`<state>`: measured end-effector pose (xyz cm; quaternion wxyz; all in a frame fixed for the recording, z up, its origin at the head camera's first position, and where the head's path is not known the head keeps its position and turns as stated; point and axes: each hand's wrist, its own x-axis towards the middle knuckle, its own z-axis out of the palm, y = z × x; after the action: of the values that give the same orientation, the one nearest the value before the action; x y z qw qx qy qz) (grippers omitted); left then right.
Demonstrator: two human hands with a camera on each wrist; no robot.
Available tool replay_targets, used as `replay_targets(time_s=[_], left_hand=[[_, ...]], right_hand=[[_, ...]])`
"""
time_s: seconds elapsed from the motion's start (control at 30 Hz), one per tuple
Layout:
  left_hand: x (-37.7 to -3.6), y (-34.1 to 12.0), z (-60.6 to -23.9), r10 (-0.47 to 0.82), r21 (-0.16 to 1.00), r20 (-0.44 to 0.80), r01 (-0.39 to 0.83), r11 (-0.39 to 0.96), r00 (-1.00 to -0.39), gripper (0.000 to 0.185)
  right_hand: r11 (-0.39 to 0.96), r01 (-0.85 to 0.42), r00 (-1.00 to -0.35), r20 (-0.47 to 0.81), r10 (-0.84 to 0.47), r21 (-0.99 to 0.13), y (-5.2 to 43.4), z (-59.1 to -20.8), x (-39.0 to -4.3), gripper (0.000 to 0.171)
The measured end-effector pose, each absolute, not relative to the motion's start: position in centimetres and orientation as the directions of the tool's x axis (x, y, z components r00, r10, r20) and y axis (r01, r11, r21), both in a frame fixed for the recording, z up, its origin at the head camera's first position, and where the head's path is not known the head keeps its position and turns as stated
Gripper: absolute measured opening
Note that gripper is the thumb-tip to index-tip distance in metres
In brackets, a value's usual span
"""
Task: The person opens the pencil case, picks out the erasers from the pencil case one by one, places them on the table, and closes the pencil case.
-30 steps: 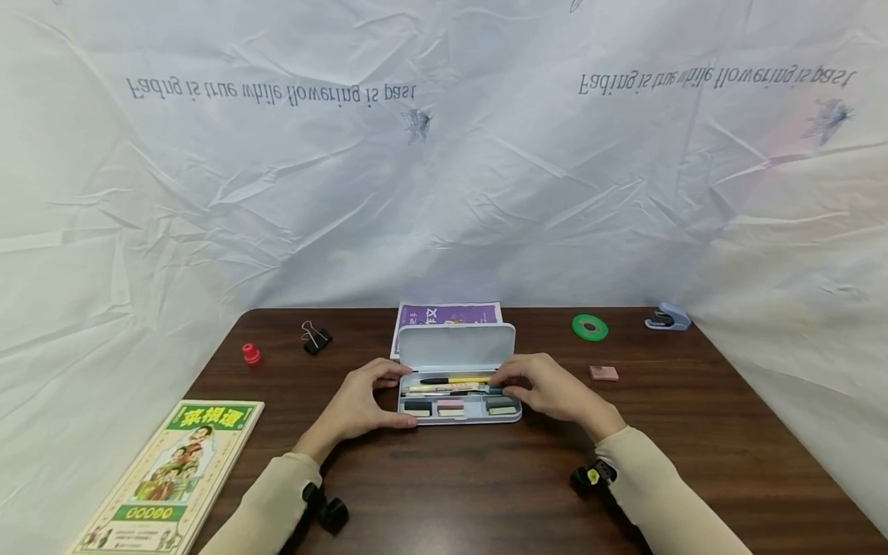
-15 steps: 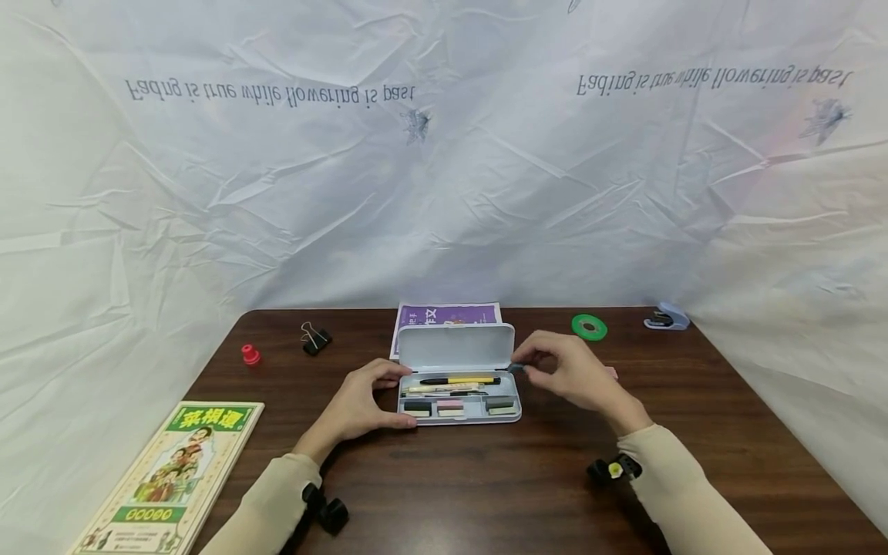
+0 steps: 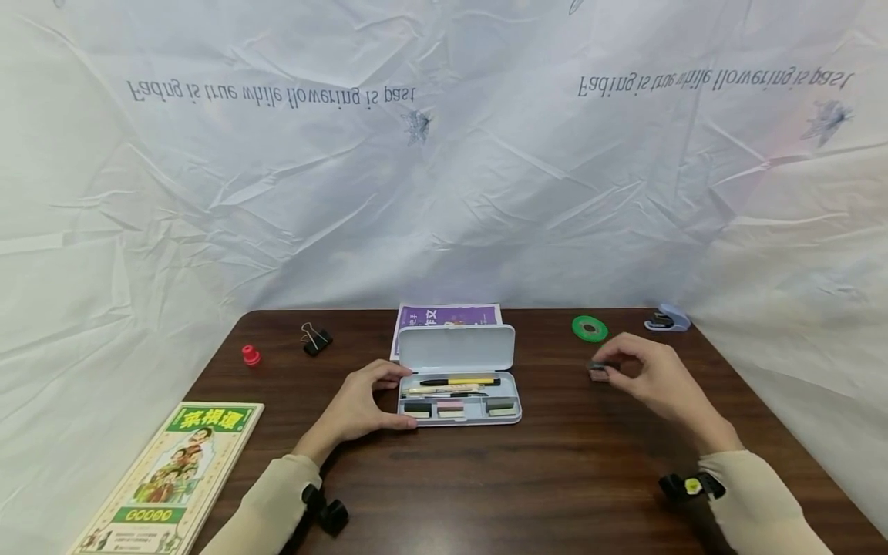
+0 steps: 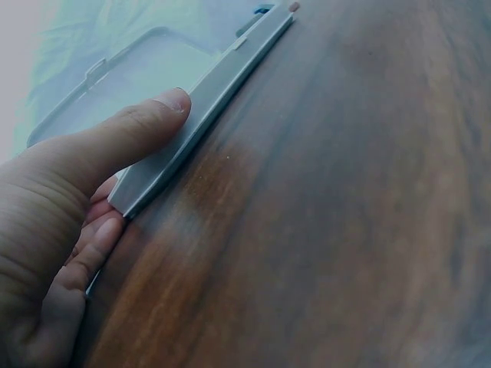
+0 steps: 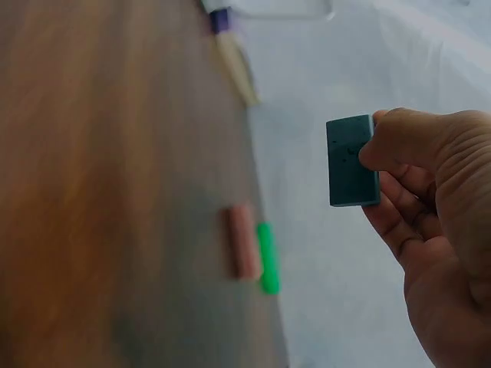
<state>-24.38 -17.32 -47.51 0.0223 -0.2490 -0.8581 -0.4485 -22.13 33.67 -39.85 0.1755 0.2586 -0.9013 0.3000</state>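
Observation:
An open white pencil case [image 3: 458, 349] stands mid-table, its lid tilted up behind it. A yellow-and-black pen [image 3: 468, 381], other pens and several small eraser-like blocks [image 3: 501, 406] lie inside. My left hand [image 3: 355, 402] grips the case's left end; the left wrist view shows the thumb [image 4: 146, 126] on its front wall and the fingers round the corner. Off to the right, my right hand [image 3: 648, 370] pinches a dark teal eraser [image 5: 347, 165] between thumb and fingers. In the head view that eraser overlaps a pink eraser [image 3: 598, 376] on the table.
Behind the case lies a purple booklet [image 3: 458, 314]. A green tape roll [image 3: 579, 326] and a blue stapler [image 3: 669, 317] are at the back right. At left are a black binder clip [image 3: 317, 341], a red stamp-like piece [image 3: 250, 355] and a book [image 3: 173, 470].
My right hand has lifted the dark eraser out of the case's right side and carried it right, over to the pink eraser. The left hand stays on the case.

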Motion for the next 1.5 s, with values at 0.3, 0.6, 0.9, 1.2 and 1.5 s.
replay_targets(time_s=[0.3,0.6,0.9,1.2,1.5], left_hand=[[-24.6,-17.4,-47.5,0.409,0.758,0.275,0.458,0.464,-0.870,0.081],[-24.6,-17.4,-47.5,0.413,0.754,0.258,0.449,0.479,-0.873,0.081],[-24.6,-17.4,-47.7,0.413,0.758,0.272,0.457,0.464,-0.869,0.081],[-24.5,-17.4,-47.7,0.412,0.764,0.266,0.452,0.462,-0.871,0.081],[-24.5,-17.3,-47.5,0.411,0.762,0.262,0.448,0.467,-0.873,0.082]], right_hand=[[0.760,-0.526,-0.829,0.431,-0.357,-0.382,36.3,-42.6,-21.3,0.046],[0.758,-0.529,-0.837,0.382,-0.392,-0.381,36.7,-43.5,-21.1,0.046],[0.771,-0.521,-0.849,0.312,-0.426,-0.365,36.8,-42.8,-21.2,0.041],[0.646,-0.559,-0.827,0.410,-0.385,-0.519,34.2,-41.1,-21.8,0.037],[0.462,-0.613,-0.788,0.461,-0.407,-0.641,28.7,-39.6,-23.6,0.039]])
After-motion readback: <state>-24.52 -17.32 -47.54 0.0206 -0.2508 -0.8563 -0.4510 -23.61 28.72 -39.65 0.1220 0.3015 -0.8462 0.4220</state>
